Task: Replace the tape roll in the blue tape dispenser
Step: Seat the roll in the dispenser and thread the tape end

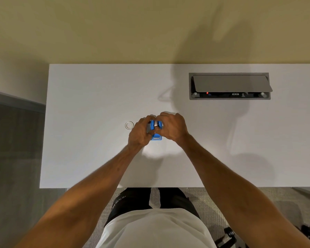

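Nearest the camera, a white shirt hem [156,228] and dark trousers [132,199] show at six o'clock, below the desk [89,97] edge. Both forearms reach to desk centre, where the dispenser [156,130] sits on the surface between the hands. The left hand [139,133] is closed around its nine-o'clock flank; the right hand [172,127] clamps the three-o'clock side, its thumb pressing a pale roll [156,123] seated in the top. A clear ring [129,125], judged a second roll or spent core, lies just beside the left hand at nine o'clock. A cable hatch [229,86] stands open at two o'clock. Judgement: the dispenser is rigid, smooth plastic and likely light enough to slide, so steady its flanks; take the roll by its edges.
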{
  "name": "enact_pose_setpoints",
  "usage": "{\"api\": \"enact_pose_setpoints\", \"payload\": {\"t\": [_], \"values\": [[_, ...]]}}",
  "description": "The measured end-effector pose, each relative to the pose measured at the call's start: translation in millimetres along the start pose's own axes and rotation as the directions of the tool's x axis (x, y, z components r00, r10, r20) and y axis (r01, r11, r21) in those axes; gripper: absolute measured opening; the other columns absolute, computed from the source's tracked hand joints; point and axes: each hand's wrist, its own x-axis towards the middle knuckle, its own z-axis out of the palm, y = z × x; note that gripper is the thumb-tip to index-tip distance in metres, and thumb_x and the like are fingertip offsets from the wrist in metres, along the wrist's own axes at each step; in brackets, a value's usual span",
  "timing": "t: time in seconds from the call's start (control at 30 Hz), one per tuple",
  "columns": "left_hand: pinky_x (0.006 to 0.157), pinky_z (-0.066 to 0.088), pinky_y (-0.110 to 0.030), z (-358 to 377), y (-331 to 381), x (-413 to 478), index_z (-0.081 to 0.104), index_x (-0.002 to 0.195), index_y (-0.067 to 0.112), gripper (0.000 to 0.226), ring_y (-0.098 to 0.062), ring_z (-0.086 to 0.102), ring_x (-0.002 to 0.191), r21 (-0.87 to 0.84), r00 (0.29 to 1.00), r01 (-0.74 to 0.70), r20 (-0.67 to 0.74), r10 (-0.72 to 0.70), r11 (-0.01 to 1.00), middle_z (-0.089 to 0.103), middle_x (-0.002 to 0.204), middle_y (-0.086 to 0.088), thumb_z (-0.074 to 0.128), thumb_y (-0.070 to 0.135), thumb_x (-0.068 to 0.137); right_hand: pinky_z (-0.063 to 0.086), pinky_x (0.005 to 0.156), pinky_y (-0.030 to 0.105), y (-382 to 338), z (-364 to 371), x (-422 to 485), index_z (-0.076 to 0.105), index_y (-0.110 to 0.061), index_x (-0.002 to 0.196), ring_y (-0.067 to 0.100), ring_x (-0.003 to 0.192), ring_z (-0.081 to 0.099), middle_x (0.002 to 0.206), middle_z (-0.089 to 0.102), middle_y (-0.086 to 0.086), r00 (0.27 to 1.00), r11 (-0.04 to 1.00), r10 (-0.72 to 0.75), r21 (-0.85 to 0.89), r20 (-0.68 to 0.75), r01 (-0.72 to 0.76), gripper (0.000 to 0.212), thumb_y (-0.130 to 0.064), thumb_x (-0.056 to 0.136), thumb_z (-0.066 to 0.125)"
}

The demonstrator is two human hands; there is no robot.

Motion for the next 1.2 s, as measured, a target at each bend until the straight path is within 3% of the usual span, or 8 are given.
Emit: {"api": "enact_pose_setpoints", "payload": {"t": [0.13, 0.33, 0.57, 0.67, 0.8, 0.93, 1.07, 1.2], "values": [[0.095, 0.059, -0.046, 0, 3, 0, 0.054, 0.141, 0.034, 0.052, -0.019, 0.065, 0.115, 0.012, 1.000, 0.008, -0.003, -0.008, 1.000, 0.069, 0.127, 0.008, 0.069, 0.037, 0.092, 0.057, 0.066, 0.035, 0, -4, 4, 0.077, -0.012, 0.092, 0.023, 0.064, 0.065, 0.076, 0.074, 0.007, 0.995, 0.999, 0.052, 0.002, 0.088, -0.052, 0.038, -0.048, 0.081, 0.082], [0.091, 0.061, -0.048, 0, 7, 1, 0.054, 0.137, 0.036, 0.048, -0.019, 0.066, 0.110, 0.041, 1.000, 0.012, 0.009, -0.012, 0.999, 0.069, 0.122, 0.008, 0.065, 0.043, 0.091, 0.044, 0.077, 0.026, 2, -10, 6, 0.076, -0.014, 0.115, 0.025, 0.088, 0.072, 0.105, 0.078, 0.007, 0.973, 0.990, 0.144, -0.036, 0.182, -0.140, 0.045, -0.050, 0.088, 0.076], [0.082, 0.062, -0.043, 3, 11, -4, 0.049, 0.132, 0.039, 0.048, -0.020, 0.066, 0.104, 0.045, 0.999, 0.045, -0.022, -0.044, 0.998, 0.068, 0.116, 0.006, 0.073, 0.038, 0.090, 0.052, 0.083, 0.029, -3, -16, 6, 0.076, -0.020, 0.119, 0.025, 0.098, 0.073, 0.115, 0.078, 0.004, 0.965, 0.980, 0.200, -0.024, 0.170, -0.198, 0.041, -0.047, 0.087, 0.078], [0.086, 0.059, -0.039, -1, 15, -3, 0.052, 0.136, 0.037, 0.051, -0.014, 0.062, 0.106, 0.026, 0.996, 0.085, -0.005, -0.085, 0.996, 0.065, 0.121, 0.007, 0.076, 0.044, 0.092, 0.054, 0.080, 0.028, -7, -16, 5, 0.077, -0.021, 0.115, 0.024, 0.094, 0.074, 0.111, 0.079, 0.003, 0.971, 0.980, 0.201, -0.020, 0.133, -0.200, 0.037, -0.046, 0.088, 0.077], [0.091, 0.061, -0.045, -6, 16, -4, 0.053, 0.135, 0.040, 0.044, -0.017, 0.065, 0.115, 0.041, 0.999, 0.046, 0.013, -0.047, 0.998, 0.069, 0.125, 0.008, 0.067, 0.050, 0.094, 0.061, 0.079, 0.037, -8, -17, 1, 0.076, -0.018, 0.112, 0.024, 0.087, 0.073, 0.105, 0.079, 0.004, 0.975, 0.982, 0.187, -0.021, 0.122, -0.186, 0.040, -0.049, 0.086, 0.079], [0.089, 0.061, -0.050, -5, 14, -4, 0.054, 0.129, 0.043, 0.043, -0.015, 0.064, 0.109, 0.049, 0.999, 0.045, 0.023, -0.046, 0.998, 0.067, 0.120, 0.011, 0.063, 0.052, 0.089, 0.061, 0.071, 0.036, -7, -13, -5, 0.076, -0.015, 0.105, 0.023, 0.075, 0.070, 0.091, 0.076, 0.004, 0.985, 0.990, 0.141, 0.014, 0.095, -0.143, 0.041, -0.049, 0.083, 0.081], [0.091, 0.060, -0.046, -7, 20, -5, 0.054, 0.131, 0.040, 0.049, -0.017, 0.062, 0.115, 0.017, 0.998, 0.059, 0.014, -0.059, 0.998, 0.067, 0.124, 0.011, 0.076, 0.040, 0.088, 0.060, 0.064, 0.035, -3, -6, -5, 0.075, -0.013, 0.096, 0.021, 0.067, 0.066, 0.082, 0.073, 0.004, 0.993, 0.995, 0.091, 0.044, 0.069, -0.094, 0.039, -0.049, 0.081, 0.080], [0.097, 0.055, -0.042, -12, 18, -7, 0.055, 0.141, 0.030, 0.051, -0.019, 0.061, 0.122, 0.006, 0.997, 0.061, 0.043, -0.062, 0.998, 0.065, 0.134, 0.003, 0.074, 0.036, 0.094, 0.057, 0.063, 0.030, -1, -3, -4, 0.074, -0.013, 0.096, 0.019, 0.064, 0.064, 0.079, 0.072, 0.003, 0.997, 0.996, 0.058, 0.062, 0.061, -0.061, 0.040, -0.049, 0.081, 0.082]]}}
